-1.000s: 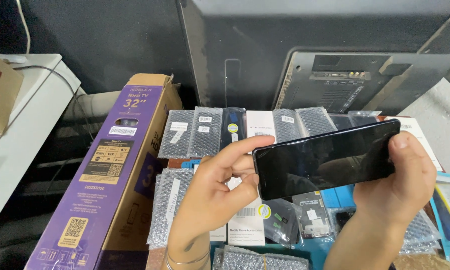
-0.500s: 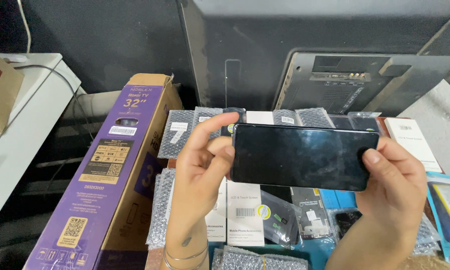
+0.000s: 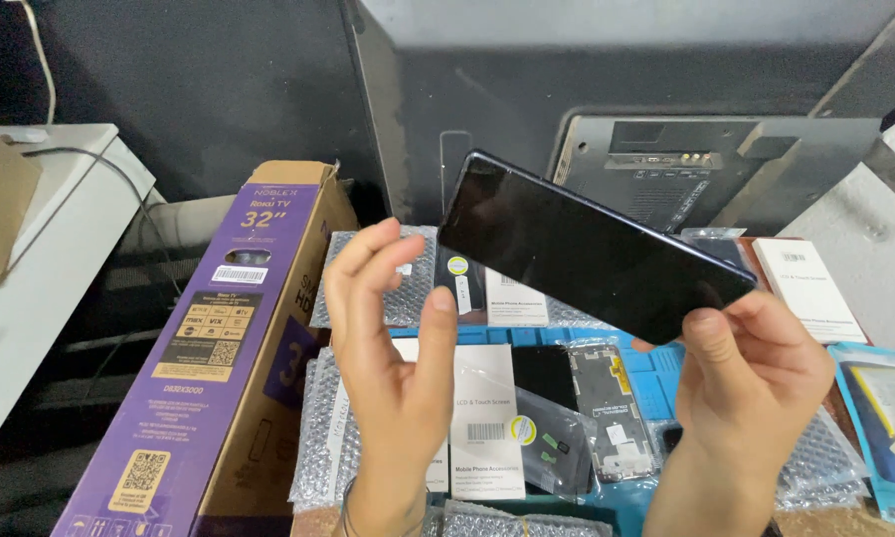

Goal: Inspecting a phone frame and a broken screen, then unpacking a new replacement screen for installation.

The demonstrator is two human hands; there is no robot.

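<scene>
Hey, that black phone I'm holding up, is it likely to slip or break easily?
Probably slippery: the black phone looks glossy and only the right hand pinches one end. Likely stiff, since it juts out unsupported without sagging. Possibly fragile, given its thin glass-like face.

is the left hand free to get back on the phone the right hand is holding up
Probably yes. The left hand is open and empty, right beside the dark phone, which the right hand holds by its lower end; nothing lies between them.

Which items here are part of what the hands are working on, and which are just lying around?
In hand:
- black phone, gripped at its lower end by the right hand
- left hand, open beside it, not touching

Lying about:
- purple television box
- bubble-wrapped packets
- white box
- television back
</scene>
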